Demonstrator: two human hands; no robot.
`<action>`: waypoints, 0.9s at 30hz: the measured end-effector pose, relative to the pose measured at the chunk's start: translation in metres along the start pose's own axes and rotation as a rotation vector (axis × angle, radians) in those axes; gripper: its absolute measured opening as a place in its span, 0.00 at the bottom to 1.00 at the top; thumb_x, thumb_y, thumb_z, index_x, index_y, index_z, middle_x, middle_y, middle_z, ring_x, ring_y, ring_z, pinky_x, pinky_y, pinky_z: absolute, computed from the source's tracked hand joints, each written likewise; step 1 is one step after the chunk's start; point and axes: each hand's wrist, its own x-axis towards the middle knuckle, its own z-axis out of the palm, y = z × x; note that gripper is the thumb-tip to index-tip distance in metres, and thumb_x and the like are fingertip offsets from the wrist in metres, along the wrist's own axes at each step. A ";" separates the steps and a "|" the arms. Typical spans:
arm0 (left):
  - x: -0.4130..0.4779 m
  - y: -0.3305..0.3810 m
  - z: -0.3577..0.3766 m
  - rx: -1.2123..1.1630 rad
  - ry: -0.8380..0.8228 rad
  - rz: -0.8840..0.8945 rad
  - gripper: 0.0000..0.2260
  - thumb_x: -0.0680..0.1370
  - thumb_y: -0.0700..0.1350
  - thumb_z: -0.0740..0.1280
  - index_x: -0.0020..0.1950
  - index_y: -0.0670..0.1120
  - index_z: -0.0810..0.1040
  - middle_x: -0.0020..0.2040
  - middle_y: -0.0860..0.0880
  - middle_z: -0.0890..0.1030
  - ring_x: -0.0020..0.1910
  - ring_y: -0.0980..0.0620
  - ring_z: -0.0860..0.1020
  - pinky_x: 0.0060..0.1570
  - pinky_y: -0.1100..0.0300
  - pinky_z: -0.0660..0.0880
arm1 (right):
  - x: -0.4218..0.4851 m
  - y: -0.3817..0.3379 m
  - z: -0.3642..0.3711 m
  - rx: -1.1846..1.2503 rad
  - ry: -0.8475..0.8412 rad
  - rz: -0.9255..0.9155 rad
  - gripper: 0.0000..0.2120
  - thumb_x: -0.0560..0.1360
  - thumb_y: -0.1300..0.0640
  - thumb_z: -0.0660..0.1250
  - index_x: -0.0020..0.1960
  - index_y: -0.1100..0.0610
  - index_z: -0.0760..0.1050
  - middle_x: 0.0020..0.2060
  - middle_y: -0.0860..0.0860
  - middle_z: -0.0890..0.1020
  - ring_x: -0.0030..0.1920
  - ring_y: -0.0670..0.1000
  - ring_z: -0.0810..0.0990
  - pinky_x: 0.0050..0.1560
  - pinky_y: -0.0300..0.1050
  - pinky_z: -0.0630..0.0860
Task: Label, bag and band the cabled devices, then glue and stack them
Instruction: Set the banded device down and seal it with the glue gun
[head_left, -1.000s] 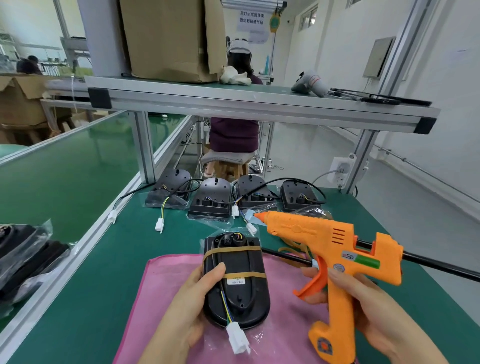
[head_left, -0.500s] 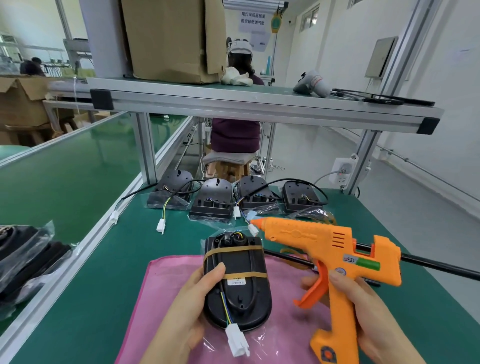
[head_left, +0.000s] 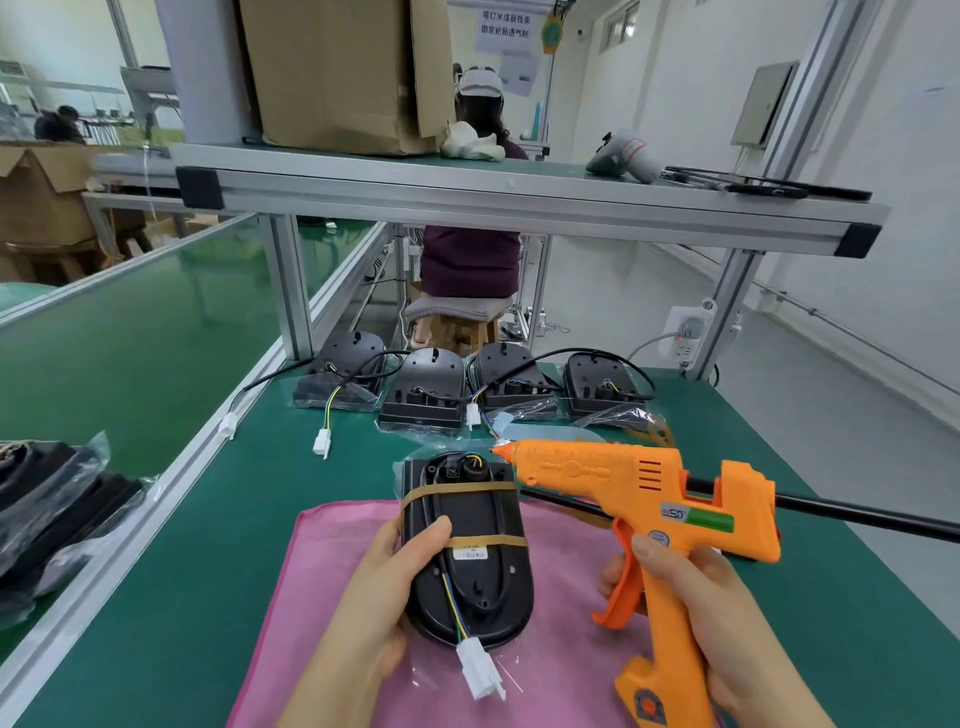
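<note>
At lower centre my left hand (head_left: 382, 587) gripped a bagged, banded device (head_left: 470, 551) over the pink cloth (head_left: 322, 582), my right hand (head_left: 722, 618) gripped the glue gun (head_left: 634, 483); gluing seemed unstarted, four devices (head_left: 422, 395) waiting above.

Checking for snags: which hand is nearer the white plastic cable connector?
Left hand, directly left of the white plastic connector; right hand farther right, holding the orange plastic glue gun.

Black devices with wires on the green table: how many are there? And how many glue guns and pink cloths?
Black cabled devices: 5, one in the left hand, four in the back row
Orange glue gun: 1
Pink cloth: 1
Total: 7
</note>
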 end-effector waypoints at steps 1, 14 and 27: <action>0.001 0.000 -0.001 0.002 0.003 0.002 0.25 0.67 0.45 0.73 0.63 0.43 0.76 0.55 0.39 0.83 0.53 0.39 0.82 0.52 0.46 0.79 | -0.001 0.000 0.000 -0.008 0.001 0.000 0.15 0.62 0.50 0.72 0.45 0.57 0.82 0.39 0.67 0.83 0.38 0.63 0.84 0.35 0.53 0.82; 0.005 -0.004 0.000 0.035 -0.001 0.046 0.25 0.65 0.46 0.74 0.62 0.44 0.77 0.54 0.39 0.84 0.51 0.39 0.83 0.47 0.50 0.81 | -0.013 0.001 0.000 -0.128 -0.023 -0.011 0.17 0.60 0.43 0.72 0.43 0.53 0.83 0.37 0.63 0.84 0.38 0.63 0.84 0.41 0.58 0.81; 0.004 -0.006 -0.002 0.030 -0.001 0.066 0.24 0.66 0.44 0.74 0.62 0.46 0.77 0.53 0.41 0.84 0.52 0.40 0.83 0.55 0.45 0.78 | -0.019 -0.002 0.003 -0.149 -0.024 -0.014 0.19 0.64 0.49 0.78 0.49 0.57 0.81 0.36 0.63 0.84 0.38 0.62 0.84 0.38 0.53 0.81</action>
